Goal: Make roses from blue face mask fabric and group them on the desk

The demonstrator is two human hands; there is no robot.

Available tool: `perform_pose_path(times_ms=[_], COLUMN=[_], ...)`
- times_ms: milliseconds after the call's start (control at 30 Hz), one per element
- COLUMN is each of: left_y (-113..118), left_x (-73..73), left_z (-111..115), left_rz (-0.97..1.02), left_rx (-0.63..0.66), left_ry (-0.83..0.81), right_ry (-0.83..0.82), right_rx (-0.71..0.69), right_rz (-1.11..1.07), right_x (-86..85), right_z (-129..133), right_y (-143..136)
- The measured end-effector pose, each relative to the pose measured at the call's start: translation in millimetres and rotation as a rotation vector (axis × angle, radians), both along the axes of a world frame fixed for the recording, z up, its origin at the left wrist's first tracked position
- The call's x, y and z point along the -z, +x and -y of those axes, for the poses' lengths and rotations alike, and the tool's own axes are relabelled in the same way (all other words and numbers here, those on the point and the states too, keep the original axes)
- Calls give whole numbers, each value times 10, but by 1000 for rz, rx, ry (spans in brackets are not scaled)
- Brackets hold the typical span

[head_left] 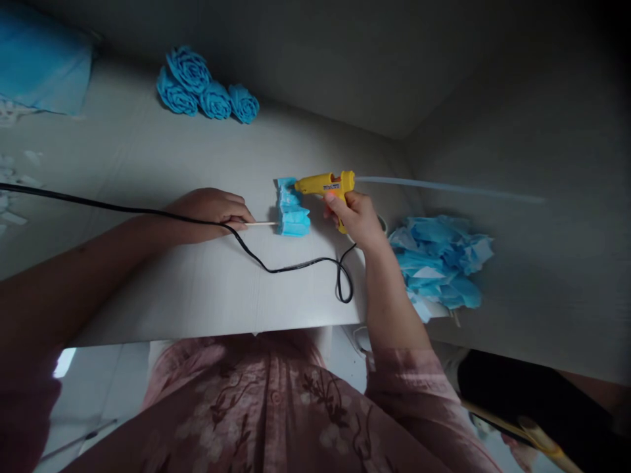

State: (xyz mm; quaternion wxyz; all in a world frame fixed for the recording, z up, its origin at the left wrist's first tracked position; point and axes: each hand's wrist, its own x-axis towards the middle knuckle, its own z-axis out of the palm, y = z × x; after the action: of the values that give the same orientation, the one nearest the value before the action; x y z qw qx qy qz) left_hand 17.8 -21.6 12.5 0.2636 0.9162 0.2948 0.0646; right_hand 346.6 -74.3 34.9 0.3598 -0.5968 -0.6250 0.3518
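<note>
My right hand [359, 217] is closed around the handle of a yellow hot glue gun [318, 184], a long clear glue stick [444, 187] trailing from its back end. The nozzle points left and meets the upper part of a pleated blue crepe paper strip [294, 223] lying on the table. In my left hand [217, 213] a thin pale stick [261, 223] is pinched, its far end reaching the lower part of the strip. Whether stick and paper are joined is hard to see. A black cord [290, 267] passes over my left wrist toward the gun.
Several blue paper roses [190, 69] lie at the back of the table [207, 289]. A heap of blue and white paper pieces [438, 256] sits at the right. Blue sheet material [44, 59] fills the far left corner, with white scraps [10, 197] nearer. Walls border the back and right.
</note>
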Motion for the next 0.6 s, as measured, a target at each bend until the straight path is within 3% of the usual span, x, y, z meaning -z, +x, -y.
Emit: perform_pose_path(times_ms=[600], left_y=[-9], left_x=[37], left_z=[-19], left_rz=[6], left_rx=[18], left_ry=[38], right_ry=[46], right_rx=[4], right_rz=[26], right_x=[41], right_z=[-23], right_y=[0])
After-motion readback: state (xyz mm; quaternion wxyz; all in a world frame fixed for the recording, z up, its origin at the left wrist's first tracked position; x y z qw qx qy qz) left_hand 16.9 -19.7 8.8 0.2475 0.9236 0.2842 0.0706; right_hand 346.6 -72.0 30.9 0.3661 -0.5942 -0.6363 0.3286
